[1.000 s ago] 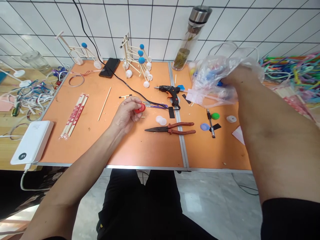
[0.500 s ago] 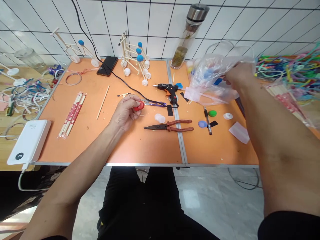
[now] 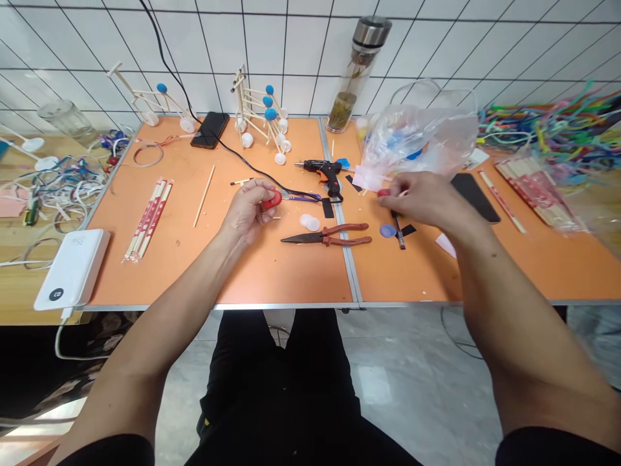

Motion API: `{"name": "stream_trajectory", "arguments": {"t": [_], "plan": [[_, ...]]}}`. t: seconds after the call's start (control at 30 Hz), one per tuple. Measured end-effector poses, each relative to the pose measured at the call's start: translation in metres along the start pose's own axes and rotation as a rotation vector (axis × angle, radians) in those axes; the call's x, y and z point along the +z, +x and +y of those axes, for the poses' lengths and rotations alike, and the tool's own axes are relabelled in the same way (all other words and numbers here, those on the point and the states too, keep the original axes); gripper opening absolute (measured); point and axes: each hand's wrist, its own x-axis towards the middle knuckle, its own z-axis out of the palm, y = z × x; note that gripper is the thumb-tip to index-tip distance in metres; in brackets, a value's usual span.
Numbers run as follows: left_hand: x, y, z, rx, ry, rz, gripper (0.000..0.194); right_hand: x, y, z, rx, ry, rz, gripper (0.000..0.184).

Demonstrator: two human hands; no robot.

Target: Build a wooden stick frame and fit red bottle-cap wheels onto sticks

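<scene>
My left hand (image 3: 248, 212) rests on the orange table (image 3: 194, 259) with its fingers closed on a red bottle cap (image 3: 272, 199). My right hand (image 3: 421, 199) hovers low over the right half of the table, fingers pinched on a small red cap (image 3: 383, 193). Just behind it lies a clear plastic bag (image 3: 422, 142) with coloured caps inside. Below the right hand sit a blue cap (image 3: 387, 230) and a dark pen-like tool (image 3: 399, 233). Red-handled pliers (image 3: 330, 235) and two white caps (image 3: 310, 222) lie between my hands.
A black glue gun (image 3: 326, 172) with its cable, a stick-and-cap model (image 3: 257, 116), a phone (image 3: 210, 129), wrapped chopsticks (image 3: 148, 219), a glass bottle (image 3: 356, 71) and a white power bank (image 3: 72, 268) stand around. Coloured straws (image 3: 548, 123) pile at the right.
My right hand left the plastic bag and came down toward the table with a small red cap in its fingers. The bag now lies on the table. My left hand stayed put.
</scene>
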Motion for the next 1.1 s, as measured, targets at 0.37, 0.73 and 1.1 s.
{"name": "stream_trajectory", "arguments": {"t": [0.37, 0.73, 1.1], "plan": [[0.002, -0.003, -0.001, -0.087, 0.048, -0.134, 0.028, -0.010, -0.022, -0.067, -0.257, 0.097, 0.083, 0.017], [0.000, -0.006, -0.007, -0.152, 0.055, -0.236, 0.016, 0.078, -0.049, -0.127, -0.561, 0.397, -0.066, 0.007], [0.004, -0.006, -0.005, -0.203, -0.020, -0.236, 0.009, 0.061, -0.039, -0.108, -0.515, 0.154, 0.053, 0.015]]}}
